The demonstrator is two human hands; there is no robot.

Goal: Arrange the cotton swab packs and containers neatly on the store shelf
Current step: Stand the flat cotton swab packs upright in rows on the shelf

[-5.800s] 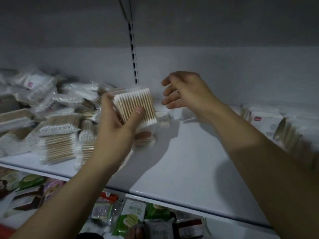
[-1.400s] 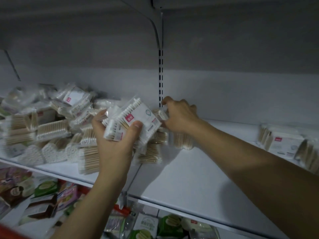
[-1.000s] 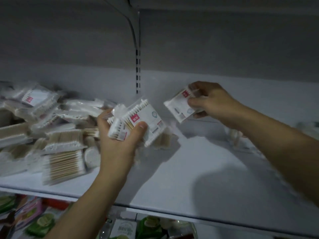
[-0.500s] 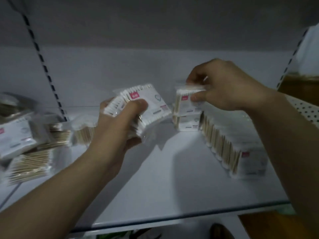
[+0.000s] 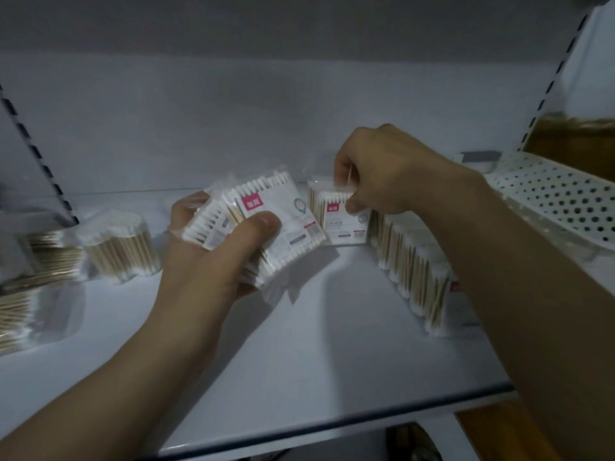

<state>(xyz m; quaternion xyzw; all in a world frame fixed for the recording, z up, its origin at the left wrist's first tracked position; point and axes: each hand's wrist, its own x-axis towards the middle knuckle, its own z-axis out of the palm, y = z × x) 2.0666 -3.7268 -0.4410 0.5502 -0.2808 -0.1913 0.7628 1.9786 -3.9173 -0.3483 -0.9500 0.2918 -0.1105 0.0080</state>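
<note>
The left hand (image 5: 219, 251) is clenched round a fanned handful of cotton swab packs (image 5: 276, 224), thumb pressed across the front label with its red patch, held above the white shelf (image 5: 299, 347) near the middle. Just right of it the right hand (image 5: 386, 174) pinches the top edge of one upright pack (image 5: 336, 221), which stands on the shelf at the back end of a row of packs (image 5: 412, 274) set on edge; the right forearm crosses over the row's front end and hides part of it. Loose bundles of swabs (image 5: 121, 247) lie in a blurred heap at the left, well apart from the row. A perforated white tray (image 5: 559, 201) sits beyond the row on the right, and a slotted upright (image 5: 36, 151) runs up the back wall at the left
</note>
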